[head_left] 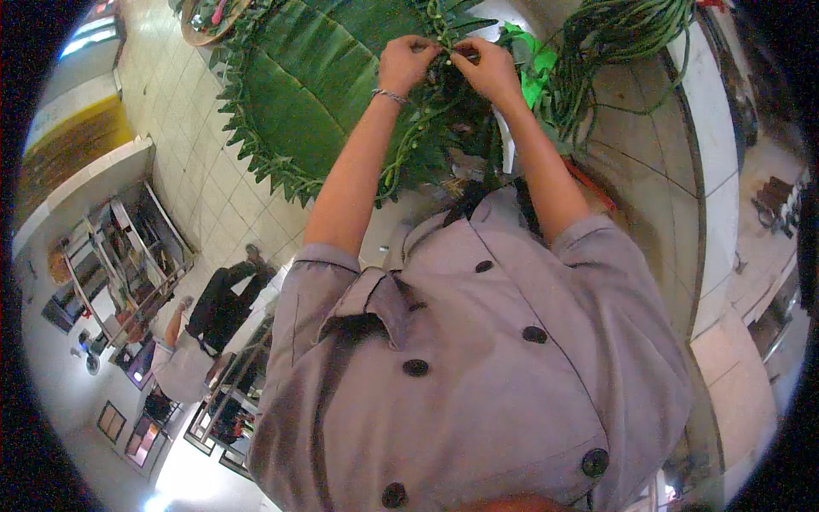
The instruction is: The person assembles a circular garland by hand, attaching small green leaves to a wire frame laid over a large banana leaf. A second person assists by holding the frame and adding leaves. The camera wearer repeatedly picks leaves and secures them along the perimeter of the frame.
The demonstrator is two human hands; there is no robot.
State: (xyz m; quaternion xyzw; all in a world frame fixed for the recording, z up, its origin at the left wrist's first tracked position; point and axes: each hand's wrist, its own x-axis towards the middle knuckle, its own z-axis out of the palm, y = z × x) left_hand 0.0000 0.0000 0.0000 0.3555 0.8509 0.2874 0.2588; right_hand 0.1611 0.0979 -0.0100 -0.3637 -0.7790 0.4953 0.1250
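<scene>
A large round piece covered in banana leaf [320,81] lies in front of me, edged with pointed folded leaves [271,177]. Along its right side runs a knobbly green garland [442,26] that looks like plaited stems. My left hand [407,65] pinches this garland with thumb and fingertips. Close on its right, my right hand [488,72] pinches the same stretch, its fingertips almost meeting the left ones. Small pale bits show between the fingers, too small to name.
A bundle of long green stems [627,34] hangs at the upper right, beside a bright green plastic bag [537,64]. A basket [209,21] stands at the far left on the tiled floor [171,94]. Another person [192,358] is at the left, near metal shelving [119,256].
</scene>
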